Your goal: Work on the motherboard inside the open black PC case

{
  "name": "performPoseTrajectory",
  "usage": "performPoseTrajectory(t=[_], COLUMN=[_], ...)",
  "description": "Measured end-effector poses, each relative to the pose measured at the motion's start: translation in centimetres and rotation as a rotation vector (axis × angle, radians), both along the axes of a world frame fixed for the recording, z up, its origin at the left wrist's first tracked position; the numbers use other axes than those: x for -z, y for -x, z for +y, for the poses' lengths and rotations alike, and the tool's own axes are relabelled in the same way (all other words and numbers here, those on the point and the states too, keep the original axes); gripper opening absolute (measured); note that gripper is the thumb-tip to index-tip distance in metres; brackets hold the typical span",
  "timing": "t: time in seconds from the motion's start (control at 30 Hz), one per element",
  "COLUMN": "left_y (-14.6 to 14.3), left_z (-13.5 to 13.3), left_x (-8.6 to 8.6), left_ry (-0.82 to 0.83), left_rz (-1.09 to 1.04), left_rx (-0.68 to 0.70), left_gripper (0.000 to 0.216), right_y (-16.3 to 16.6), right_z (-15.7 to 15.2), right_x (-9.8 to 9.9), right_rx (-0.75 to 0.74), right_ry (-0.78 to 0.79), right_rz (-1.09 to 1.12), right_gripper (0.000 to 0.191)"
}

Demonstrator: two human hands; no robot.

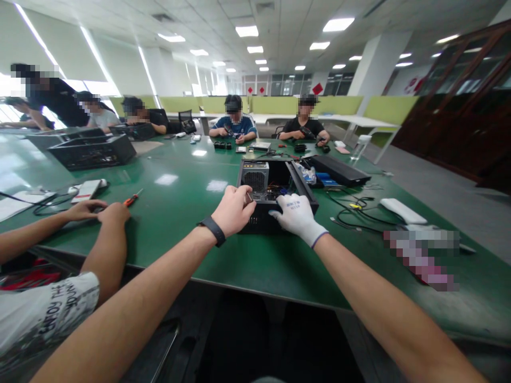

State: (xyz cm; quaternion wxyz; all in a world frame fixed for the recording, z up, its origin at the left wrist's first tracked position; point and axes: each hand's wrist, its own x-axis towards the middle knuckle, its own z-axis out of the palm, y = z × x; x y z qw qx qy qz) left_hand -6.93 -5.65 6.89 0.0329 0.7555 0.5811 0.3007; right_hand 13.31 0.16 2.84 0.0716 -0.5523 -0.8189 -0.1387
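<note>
An open black computer case (261, 221) lies on the green table in front of me. A grey power supply (256, 178) with a round fan grille sits in its left part, with wires and boards beside it. My left hand (235, 210), bare with a dark band at the wrist, is closed at the near left corner, around a small thing mostly hidden by the fingers. Wearing a white glove, my right hand (297, 213) grips the near wall, thumb outside and fingers over the rim; their tips are hidden.
Cables (351, 210), a white box-like thing (403, 211) and a black panel (339, 170) lie to the right. On the left, a neighbour's hands (99, 210) rest near an orange screwdriver (133, 198). Another black case (93, 151) stands farther left. Several people sit across the table (179, 175).
</note>
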Motion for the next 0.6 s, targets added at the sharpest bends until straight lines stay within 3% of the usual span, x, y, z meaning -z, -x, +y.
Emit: performPoseTrajectory(t=[0.13, 0.3, 0.6], left_y=[-1.5, -4.3, -7.6], left_z=[0.6, 1.5, 1.9], left_x=[-1.3, -0.8, 1.7], left_ry=[0.030, 0.184, 0.549], left_rz=[0.172, 0.398, 0.743], left_rx=[0.057, 0.099, 0.116], left_gripper=[0.044, 0.027, 0.043], right_y=[-1.3, -2.8, -4.0], right_z=[-7.1, -14.9, -22.6], right_x=[0.5, 0.7, 1.9], right_rx=[-0.024, -0.048, -0.082], right_ry=[-0.025, -0.021, -0.010], right_rz=[0.019, 0.057, 0.215], right_gripper=[0.039, 0.030, 0.023])
